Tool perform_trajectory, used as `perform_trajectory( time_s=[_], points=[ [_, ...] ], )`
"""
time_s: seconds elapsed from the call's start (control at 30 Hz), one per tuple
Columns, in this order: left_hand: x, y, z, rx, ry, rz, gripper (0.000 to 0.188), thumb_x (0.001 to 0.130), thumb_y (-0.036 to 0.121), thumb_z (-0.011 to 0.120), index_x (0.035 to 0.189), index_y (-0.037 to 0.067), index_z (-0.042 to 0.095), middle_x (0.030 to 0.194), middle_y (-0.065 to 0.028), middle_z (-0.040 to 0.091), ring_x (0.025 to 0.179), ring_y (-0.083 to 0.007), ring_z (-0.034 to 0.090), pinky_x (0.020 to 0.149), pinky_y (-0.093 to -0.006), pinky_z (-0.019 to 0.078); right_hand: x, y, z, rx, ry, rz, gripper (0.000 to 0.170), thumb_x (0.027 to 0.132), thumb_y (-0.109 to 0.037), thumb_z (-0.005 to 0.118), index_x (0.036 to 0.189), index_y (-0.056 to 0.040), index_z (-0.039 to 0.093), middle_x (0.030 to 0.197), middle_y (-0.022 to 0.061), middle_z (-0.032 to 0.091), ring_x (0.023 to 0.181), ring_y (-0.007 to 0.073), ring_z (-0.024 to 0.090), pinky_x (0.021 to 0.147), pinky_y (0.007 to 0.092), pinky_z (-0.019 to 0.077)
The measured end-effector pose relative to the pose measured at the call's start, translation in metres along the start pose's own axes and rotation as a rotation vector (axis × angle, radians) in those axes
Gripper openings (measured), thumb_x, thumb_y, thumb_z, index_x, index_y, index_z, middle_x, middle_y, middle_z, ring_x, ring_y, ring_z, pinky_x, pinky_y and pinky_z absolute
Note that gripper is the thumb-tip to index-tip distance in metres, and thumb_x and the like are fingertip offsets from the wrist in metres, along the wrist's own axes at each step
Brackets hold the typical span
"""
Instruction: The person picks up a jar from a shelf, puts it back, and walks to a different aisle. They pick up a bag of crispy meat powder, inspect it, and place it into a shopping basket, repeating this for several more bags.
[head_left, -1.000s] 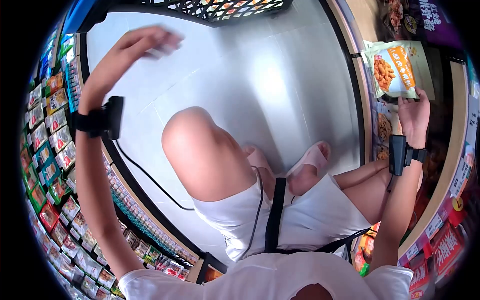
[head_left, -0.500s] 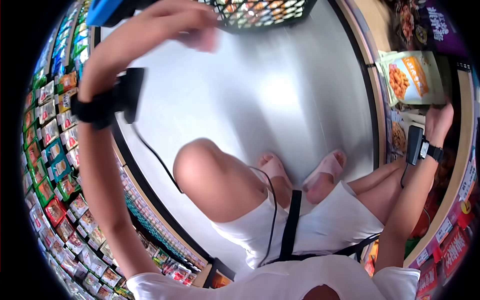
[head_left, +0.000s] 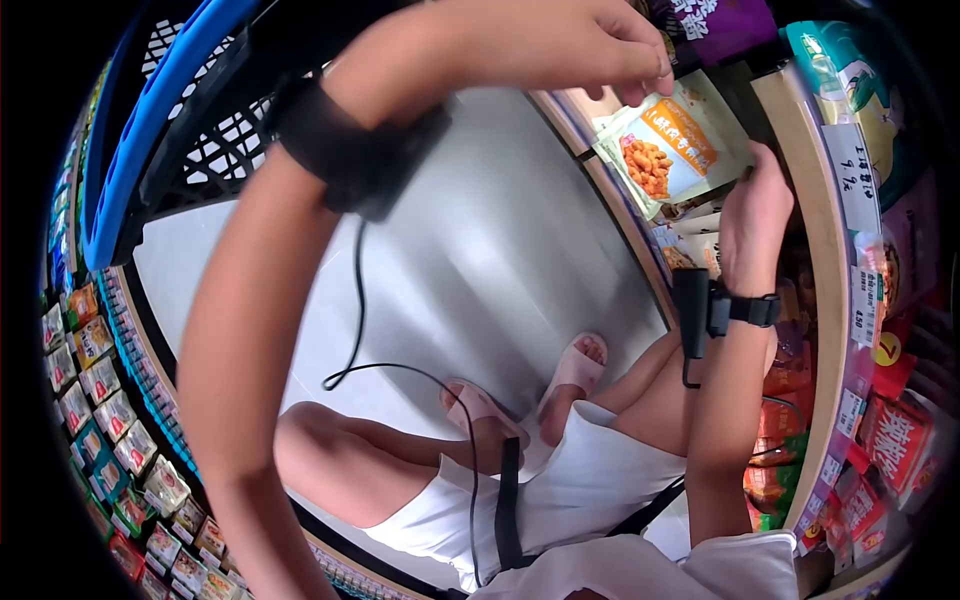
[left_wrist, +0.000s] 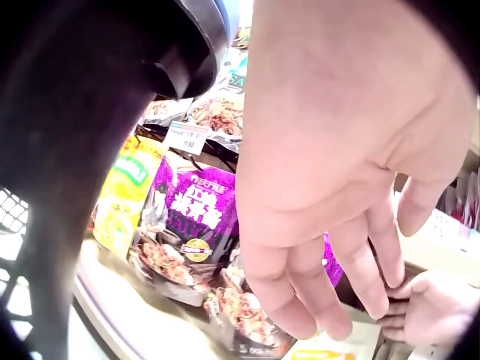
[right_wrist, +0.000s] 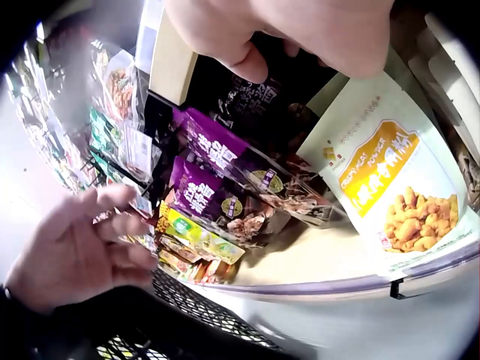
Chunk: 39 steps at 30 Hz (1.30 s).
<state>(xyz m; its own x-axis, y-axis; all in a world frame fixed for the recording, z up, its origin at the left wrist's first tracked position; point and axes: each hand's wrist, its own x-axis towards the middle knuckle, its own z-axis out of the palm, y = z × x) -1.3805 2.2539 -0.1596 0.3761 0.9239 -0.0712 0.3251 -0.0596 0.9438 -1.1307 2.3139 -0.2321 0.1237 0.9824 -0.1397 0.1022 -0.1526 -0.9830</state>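
Note:
My right hand [head_left: 757, 215] grips the edge of a pale green pouch [head_left: 690, 150] that has an orange label and a picture of fried pieces. The pouch stands at the front of a shelf; in the right wrist view its top corner runs up to the curled fingers of this hand. My left hand [head_left: 600, 50] reaches across over the pouch, its fingers loosely bent with nothing in them. The left wrist view shows the same left hand [left_wrist: 330, 150] with fingers spread downward, and the pouch partly hidden below them.
Purple sauce pouches [right_wrist: 199, 187] and a yellow packet [right_wrist: 199, 229] line the shelf beside the pouch. A black basket with a blue handle [head_left: 150, 130] is at the left. Racks of small packets [head_left: 110, 410] line the aisle's other side. A wooden shelf edge [head_left: 805, 190] borders my right arm.
My left hand has swung from over the floor across to the right, above the pouch. The view has turned right, bringing the basket to the left side. My right hand stays at the pouch.

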Motion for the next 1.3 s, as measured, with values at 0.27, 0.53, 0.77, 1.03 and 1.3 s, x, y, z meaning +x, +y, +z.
perform_trajectory(
  time_s=[0.27,0.53,0.77,1.03,1.3],
  points=[
    [-0.021,-0.033,0.173,-0.996,0.456,-0.186,0.045,0.096,0.027,0.052,0.137,0.01,0.04,0.118,-0.004,0.056,0.109,-0.0122,0.054,0.086,-0.029,0.0459,-0.004,-0.001,0.021,0.372,-0.454,-0.001,0.024,0.095,-0.014,0.047,0.098,0.0038,0.063,0.077,0.0038,0.057,0.072,0.0114,0.055,0.072,0.025,0.0473],
    [-0.037,0.02,0.223,-1.019,0.503,-0.141,0.034,0.088,0.004,0.064,0.114,0.0,0.042,0.099,-0.0075,0.055,0.079,-0.0131,0.063,0.071,-0.0258,0.0512,-0.017,-0.03,0.046,0.779,-0.499,0.279,0.02,0.092,-0.015,0.046,0.106,-0.0007,0.051,0.066,-0.0005,0.038,0.061,0.0127,0.038,0.06,0.0286,0.0363],
    [-0.064,0.052,0.214,-1.028,0.472,-0.292,0.034,0.088,0.002,0.064,0.114,0.0,0.043,0.096,-0.0072,0.056,0.079,-0.0122,0.062,0.071,-0.0258,0.0512,-0.047,-0.048,0.062,0.828,-0.567,0.501,0.013,0.093,-0.015,0.048,0.099,-0.0042,0.054,0.065,-0.0019,0.038,0.06,0.0098,0.035,0.055,0.0258,0.0307],
    [-0.066,-0.006,0.183,-1.023,0.823,-0.171,0.037,0.098,0.032,0.043,0.122,0.003,0.048,0.113,-0.0089,0.057,0.097,-0.0168,0.057,0.084,-0.0306,0.0442,-0.063,-0.037,0.062,0.023,-0.475,-0.445,0.023,0.092,-0.014,0.052,0.111,-0.0007,0.053,0.083,0.0043,0.056,0.073,0.011,0.053,0.068,0.0292,0.0449],
    [-0.063,-0.022,0.089,-1.376,0.973,0.424,0.028,0.098,0.028,0.041,0.109,0.005,0.052,0.095,-0.0081,0.061,0.084,-0.0206,0.06,0.077,-0.0337,0.0471,-0.182,0.013,0.017,0.572,-1.167,0.827,0.041,0.097,-0.02,0.054,0.131,-0.0011,0.041,0.121,0.0101,0.055,0.11,0.019,0.056,0.093,0.0351,0.0461]
  ],
)
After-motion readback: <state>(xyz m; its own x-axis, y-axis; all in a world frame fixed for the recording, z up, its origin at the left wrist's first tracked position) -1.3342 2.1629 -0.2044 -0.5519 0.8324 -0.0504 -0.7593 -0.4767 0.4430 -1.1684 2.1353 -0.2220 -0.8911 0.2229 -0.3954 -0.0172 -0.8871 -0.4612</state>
